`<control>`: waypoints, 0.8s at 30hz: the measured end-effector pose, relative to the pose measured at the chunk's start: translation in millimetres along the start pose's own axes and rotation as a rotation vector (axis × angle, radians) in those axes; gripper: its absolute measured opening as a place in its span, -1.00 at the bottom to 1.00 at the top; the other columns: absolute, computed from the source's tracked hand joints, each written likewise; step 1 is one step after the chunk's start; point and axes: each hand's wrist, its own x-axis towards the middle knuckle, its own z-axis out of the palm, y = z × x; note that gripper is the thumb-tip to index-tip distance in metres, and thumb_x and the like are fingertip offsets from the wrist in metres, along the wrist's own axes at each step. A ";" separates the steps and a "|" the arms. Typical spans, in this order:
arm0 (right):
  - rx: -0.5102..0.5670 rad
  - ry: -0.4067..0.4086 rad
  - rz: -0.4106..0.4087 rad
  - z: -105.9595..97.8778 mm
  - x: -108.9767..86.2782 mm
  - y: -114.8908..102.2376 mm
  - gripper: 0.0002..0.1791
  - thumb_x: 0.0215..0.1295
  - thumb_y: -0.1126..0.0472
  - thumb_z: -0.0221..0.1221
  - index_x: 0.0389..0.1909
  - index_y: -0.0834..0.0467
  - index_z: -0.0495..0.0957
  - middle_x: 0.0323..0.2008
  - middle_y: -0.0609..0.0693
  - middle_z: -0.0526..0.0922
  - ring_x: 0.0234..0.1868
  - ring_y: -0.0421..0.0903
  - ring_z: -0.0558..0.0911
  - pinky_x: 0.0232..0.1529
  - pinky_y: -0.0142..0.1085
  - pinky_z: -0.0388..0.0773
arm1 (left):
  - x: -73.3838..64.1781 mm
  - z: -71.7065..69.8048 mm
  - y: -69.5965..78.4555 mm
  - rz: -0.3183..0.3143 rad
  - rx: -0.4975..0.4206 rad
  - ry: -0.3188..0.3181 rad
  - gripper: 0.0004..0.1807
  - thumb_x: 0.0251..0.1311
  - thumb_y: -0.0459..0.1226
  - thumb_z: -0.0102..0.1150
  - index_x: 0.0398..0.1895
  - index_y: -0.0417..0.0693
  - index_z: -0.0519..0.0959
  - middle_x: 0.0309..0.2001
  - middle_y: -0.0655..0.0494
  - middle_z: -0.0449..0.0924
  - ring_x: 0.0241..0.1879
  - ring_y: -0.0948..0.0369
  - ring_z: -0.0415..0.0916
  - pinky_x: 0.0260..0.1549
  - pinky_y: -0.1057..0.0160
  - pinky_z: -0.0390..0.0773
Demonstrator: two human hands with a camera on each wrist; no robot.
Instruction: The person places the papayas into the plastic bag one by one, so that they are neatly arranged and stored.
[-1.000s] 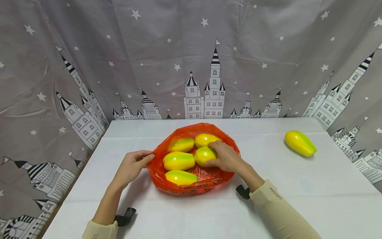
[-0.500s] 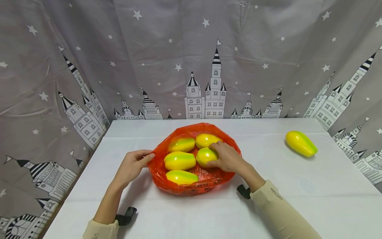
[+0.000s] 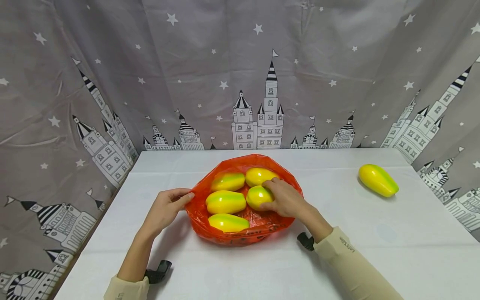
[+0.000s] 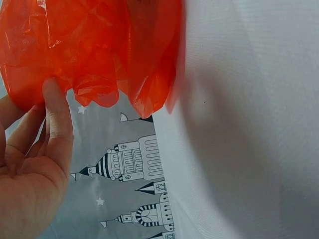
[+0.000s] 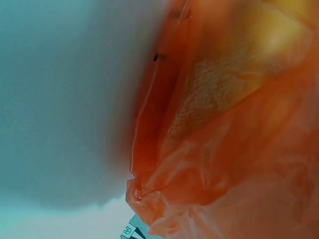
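A red plastic bag lies open on the table, with several shiny yellow-green papayas inside. At the bag's left rim my left hand pinches the plastic between thumb and fingers; the left wrist view shows the same hand under the red film. My right hand reaches in over the right side and grips the papaya nearest to it, thumb in front and fingers behind. In the right wrist view the bag's film covers most of the picture and the hand is hidden.
Another papaya lies alone on the white tablecloth at the far right. Behind the table hangs a grey curtain printed with castles and stars. Black wrist cameras sit below both forearms.
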 end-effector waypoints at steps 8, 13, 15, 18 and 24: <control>-0.029 0.012 -0.007 1.6 -0.8 -1.8 -0.28 0.15 -0.09 0.40 0.22 0.22 0.46 0.12 0.17 0.49 0.07 0.08 0.49 0.15 -0.04 0.46 | 1.8 -0.3 -1.4 -0.011 0.003 0.002 -0.60 0.43 -0.23 0.09 0.09 -0.43 0.57 -0.10 -0.18 0.67 -0.21 0.09 0.63 -0.22 0.31 0.65; -0.067 0.026 -0.028 2.0 -1.6 -2.2 -0.26 0.15 -0.08 0.40 0.25 0.24 0.44 0.14 0.19 0.49 0.09 0.09 0.49 0.16 -0.03 0.46 | 2.1 -0.1 -2.1 -0.011 0.005 0.001 -0.60 0.43 -0.22 0.10 0.08 -0.42 0.57 -0.12 -0.17 0.67 -0.22 0.09 0.63 -0.21 0.31 0.65; -0.079 0.018 -0.040 1.7 -2.5 -3.3 -0.23 0.15 -0.10 0.39 0.27 0.24 0.42 0.15 0.19 0.48 0.10 0.09 0.48 0.17 -0.03 0.46 | 1.6 -0.2 -2.2 -0.016 0.011 0.003 -0.61 0.42 -0.21 0.10 0.07 -0.41 0.58 -0.12 -0.17 0.67 -0.22 0.10 0.63 -0.21 0.31 0.65; -0.089 0.015 -0.057 1.1 -3.9 -5.5 -0.19 0.15 -0.13 0.38 0.30 0.24 0.39 0.17 0.20 0.48 0.12 0.09 0.47 0.19 -0.03 0.45 | 0.8 -0.3 -2.7 -0.026 0.021 0.005 -0.62 0.42 -0.21 0.10 0.06 -0.39 0.59 -0.12 -0.16 0.67 -0.21 0.08 0.63 -0.21 0.30 0.65; -0.070 0.058 -0.066 -0.4 -8.5 -9.7 -0.19 0.21 -0.13 0.34 0.35 0.23 0.35 0.23 0.20 0.45 0.20 0.10 0.44 0.25 -0.01 0.40 | 0.0 0.1 -3.3 -0.028 0.026 0.005 -0.62 0.42 -0.21 0.10 0.06 -0.38 0.60 -0.13 -0.15 0.67 -0.21 0.07 0.63 -0.20 0.29 0.65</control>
